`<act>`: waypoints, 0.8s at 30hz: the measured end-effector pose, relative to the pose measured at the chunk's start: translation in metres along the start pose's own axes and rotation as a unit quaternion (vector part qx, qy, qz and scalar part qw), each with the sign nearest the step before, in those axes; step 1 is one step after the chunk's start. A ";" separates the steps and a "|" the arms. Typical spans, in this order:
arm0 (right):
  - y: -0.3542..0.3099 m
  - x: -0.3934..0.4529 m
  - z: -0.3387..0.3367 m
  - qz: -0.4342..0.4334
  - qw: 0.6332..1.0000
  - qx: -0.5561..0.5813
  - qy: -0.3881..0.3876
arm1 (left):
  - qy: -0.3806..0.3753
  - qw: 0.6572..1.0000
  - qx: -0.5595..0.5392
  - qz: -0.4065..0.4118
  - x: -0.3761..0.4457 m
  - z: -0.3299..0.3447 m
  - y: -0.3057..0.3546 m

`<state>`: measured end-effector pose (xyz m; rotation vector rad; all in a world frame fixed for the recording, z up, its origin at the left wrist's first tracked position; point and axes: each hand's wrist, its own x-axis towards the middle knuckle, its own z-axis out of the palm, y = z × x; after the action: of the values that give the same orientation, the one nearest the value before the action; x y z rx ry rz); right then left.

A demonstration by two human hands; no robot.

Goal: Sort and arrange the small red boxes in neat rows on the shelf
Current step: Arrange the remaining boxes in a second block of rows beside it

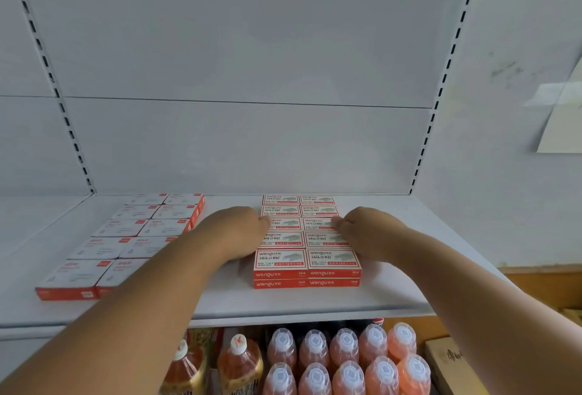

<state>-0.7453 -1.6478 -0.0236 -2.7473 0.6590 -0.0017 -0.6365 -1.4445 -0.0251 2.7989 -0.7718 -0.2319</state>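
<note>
Small red staple boxes [307, 260] lie in two columns, stacked two high, on the white shelf [283, 303], running from near the front edge back to the rear panel. My left hand [234, 231] presses against the left side of the block around its middle rows. My right hand [362, 231] rests against the right side, fingertips on a middle box. Both hands bracket the block; neither lifts a box. Part of the left column is hidden behind my left hand.
A second group of flat red-and-white boxes [132, 237] lies in two columns at the left of the shelf. Below the shelf stand bottles of orange drink [346, 360]. A cardboard box [447, 360] sits at lower right. Paper [560, 117] hangs on the right wall.
</note>
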 end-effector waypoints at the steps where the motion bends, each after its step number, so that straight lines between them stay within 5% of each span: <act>1: 0.000 0.000 -0.001 0.002 1.000 0.008 -0.004 | 0.001 1.000 0.001 0.002 0.000 0.000 0.001; 24: 0.001 0.039 -0.007 0.018 0.998 0.055 -0.018 | 0.014 0.999 0.000 -0.041 0.027 -0.009 0.009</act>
<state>-0.7116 -1.6678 -0.0199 -2.6233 0.6785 0.0192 -0.6163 -1.4641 -0.0165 2.8312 -0.6519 -0.2068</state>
